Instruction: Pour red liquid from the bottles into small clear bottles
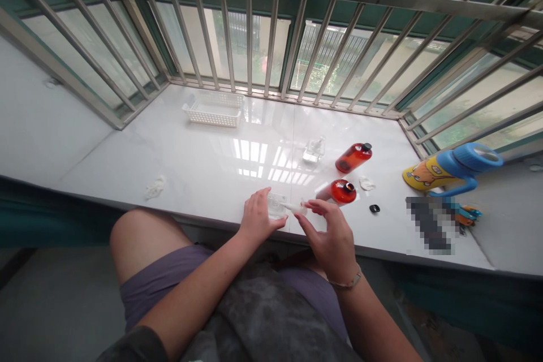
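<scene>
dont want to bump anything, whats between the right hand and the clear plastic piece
Nothing visible: the white nozzle in the right hand points straight at the clear plastic piece under the left hand. The orange bottle lies beyond, off that line.

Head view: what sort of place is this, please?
It is probably a home balcony or a wide window ledge. The metal bars, the white stone ledge and the plastic basket suggest this.
</scene>
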Demonstrator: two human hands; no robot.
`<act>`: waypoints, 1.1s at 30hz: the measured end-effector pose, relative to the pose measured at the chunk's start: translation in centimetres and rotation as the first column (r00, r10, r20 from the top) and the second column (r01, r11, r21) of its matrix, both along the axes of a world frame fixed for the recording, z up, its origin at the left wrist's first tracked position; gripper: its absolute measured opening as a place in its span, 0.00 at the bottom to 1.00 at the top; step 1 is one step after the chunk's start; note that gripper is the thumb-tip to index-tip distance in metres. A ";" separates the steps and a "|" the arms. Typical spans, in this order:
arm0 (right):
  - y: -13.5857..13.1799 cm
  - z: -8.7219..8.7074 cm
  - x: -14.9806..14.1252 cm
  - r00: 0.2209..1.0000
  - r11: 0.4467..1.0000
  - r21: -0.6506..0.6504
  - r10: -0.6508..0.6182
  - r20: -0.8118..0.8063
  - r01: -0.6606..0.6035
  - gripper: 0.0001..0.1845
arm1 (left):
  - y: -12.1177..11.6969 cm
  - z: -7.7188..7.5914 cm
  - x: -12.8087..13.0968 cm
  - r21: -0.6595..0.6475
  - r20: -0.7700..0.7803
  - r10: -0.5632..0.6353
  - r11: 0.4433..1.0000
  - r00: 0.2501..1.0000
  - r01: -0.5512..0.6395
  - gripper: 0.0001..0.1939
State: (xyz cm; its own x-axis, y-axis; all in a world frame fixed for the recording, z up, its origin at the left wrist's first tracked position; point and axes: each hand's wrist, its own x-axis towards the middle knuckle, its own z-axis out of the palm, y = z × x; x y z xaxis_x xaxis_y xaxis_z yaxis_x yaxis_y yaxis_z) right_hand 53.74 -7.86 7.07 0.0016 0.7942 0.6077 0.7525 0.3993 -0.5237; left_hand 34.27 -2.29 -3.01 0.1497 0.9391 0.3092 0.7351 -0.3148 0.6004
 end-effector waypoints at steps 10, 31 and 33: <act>0.2 -0.8 0.2 0.999 0.995 -0.087 -0.043 -0.004 0.042 0.20 | 0.0 0.3 -0.1 -0.011 0.012 -0.006 1.000 1.000 0.006 0.50; -0.4 0.2 0.1 1.000 0.999 0.034 -0.006 0.014 0.006 0.18 | -0.1 0.5 0.0 -0.021 0.016 -0.008 1.000 1.000 0.009 0.49; -0.6 0.3 0.1 1.000 1.000 0.028 0.003 0.023 -0.004 0.17 | -0.1 0.5 0.0 -0.022 0.018 -0.007 1.000 1.000 0.007 0.49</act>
